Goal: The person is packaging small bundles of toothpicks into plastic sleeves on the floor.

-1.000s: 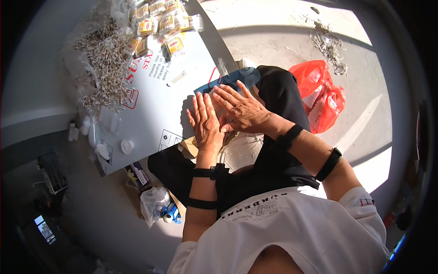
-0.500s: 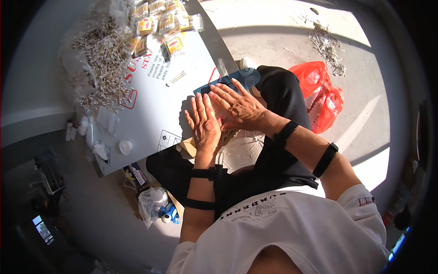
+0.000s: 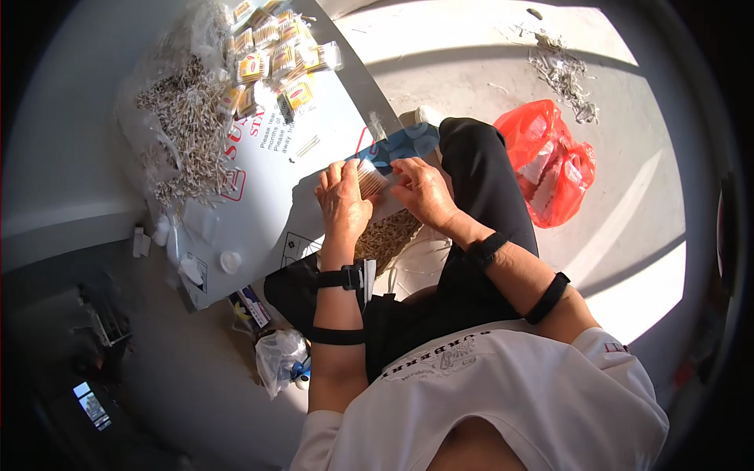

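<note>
A packet of cotton swabs (image 3: 371,180), its sticks showing side by side, lies at the near right edge of the table between my hands. My left hand (image 3: 343,202) has its fingers closed around the packet's left side. Just right of the packet, my right hand (image 3: 426,193) is curled with its fingertips pinched together; whatever they grip is too small to make out. Behind my hands lies a blue translucent piece (image 3: 408,143). Below them, over my lap, is a mass of thin brown sticks (image 3: 386,239).
A clear bag spilling loose cotton swabs (image 3: 188,129) sits at the table's left. Several filled swab packets (image 3: 283,59) are heaped at the back. A small white cap (image 3: 230,262) lies near the front edge. On the floor at right stands a red plastic bag (image 3: 546,161).
My hands have gone from lying flat with fingers stretched to curled around and beside the packet. They have moved apart, uncovering the packet and the sticks below.
</note>
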A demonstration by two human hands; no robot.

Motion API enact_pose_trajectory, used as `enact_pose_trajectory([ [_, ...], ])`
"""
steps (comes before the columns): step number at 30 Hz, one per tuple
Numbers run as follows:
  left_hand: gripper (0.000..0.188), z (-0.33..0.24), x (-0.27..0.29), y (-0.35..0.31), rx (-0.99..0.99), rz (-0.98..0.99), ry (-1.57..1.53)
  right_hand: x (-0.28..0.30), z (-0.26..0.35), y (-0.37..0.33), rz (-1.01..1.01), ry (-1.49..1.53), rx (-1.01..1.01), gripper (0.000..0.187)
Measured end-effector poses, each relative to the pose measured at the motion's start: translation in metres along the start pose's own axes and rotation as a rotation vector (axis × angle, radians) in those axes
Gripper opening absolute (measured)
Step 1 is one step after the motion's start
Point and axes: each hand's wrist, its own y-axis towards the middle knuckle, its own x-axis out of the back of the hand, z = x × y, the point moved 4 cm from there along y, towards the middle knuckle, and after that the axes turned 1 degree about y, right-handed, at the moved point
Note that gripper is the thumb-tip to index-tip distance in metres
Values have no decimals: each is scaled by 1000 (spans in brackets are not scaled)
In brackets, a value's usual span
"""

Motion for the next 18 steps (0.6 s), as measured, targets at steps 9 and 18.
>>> enact_pose_trajectory([
  [9,48,19,-5,11,142,24,-309,-14,-5,12,98,504,-246,35],
  [18,36,15,12,-7,120,-37,-628,-18,12,18,156,798,20,21],
])
